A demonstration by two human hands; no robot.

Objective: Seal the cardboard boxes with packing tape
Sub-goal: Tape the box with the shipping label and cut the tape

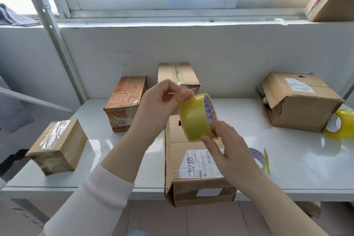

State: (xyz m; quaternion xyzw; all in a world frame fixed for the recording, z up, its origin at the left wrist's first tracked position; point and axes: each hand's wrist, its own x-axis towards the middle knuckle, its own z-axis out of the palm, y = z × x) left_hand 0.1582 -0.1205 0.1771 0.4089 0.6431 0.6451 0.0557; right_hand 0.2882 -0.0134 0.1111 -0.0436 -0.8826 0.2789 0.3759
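A yellow roll of packing tape (193, 119) hangs in the air above a long cardboard box (183, 161) with a white shipping label, which lies at the front edge of the white shelf (287, 159). My right hand (228, 149) grips the roll from below, fingers curled round its rim. My left hand (162, 99) pinches the tape's loose end at the top of the roll. The box's near end juts over the shelf edge.
Other boxes stand around: a taped one (57, 147) at the left, a red-printed one (124, 101), one behind (178, 74), a big torn one (298, 101) at the right. A second tape roll (339, 126) and a nearly spent roll (258, 157) lie on the right.
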